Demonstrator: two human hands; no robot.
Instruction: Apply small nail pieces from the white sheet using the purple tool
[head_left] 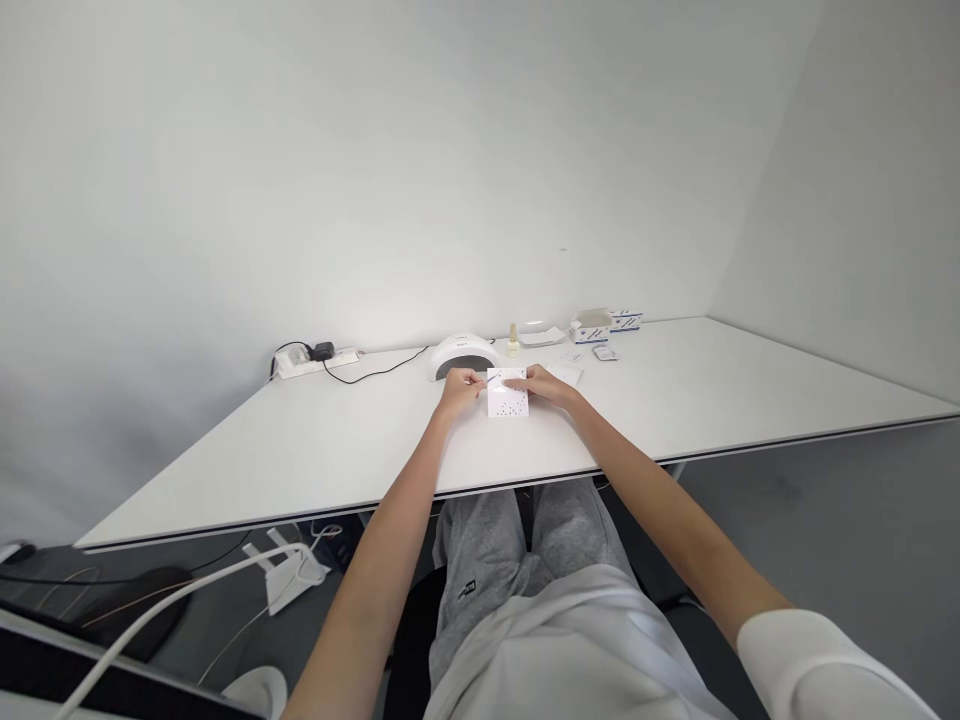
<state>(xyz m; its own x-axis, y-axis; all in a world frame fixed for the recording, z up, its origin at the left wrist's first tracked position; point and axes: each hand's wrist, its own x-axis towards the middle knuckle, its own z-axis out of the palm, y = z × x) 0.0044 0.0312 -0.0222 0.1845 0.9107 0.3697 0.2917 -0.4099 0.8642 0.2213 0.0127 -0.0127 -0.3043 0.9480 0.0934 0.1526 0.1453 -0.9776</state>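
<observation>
A white card with small dark dots (508,404) is held up in front of me, a little above the desk. My right hand (546,384) grips it by its right edge, the thumb lying across its face. At its left edge is my left hand (463,386), fingers pinched together. A thin dark sliver shows by those fingertips at the card's upper left, too small to name. Just behind the left hand stands a white domed nail lamp (463,347) with a dark opening. A small bottle with a gold cap (513,342) is beside the lamp.
On the white desk (300,460), two blue-and-white boxes (591,328), a white tray (541,337) and a small packet (606,353) lie at the back right. A power strip (315,362) with a black plug and cable sits back left. Below the desk's left side is a white router (289,580).
</observation>
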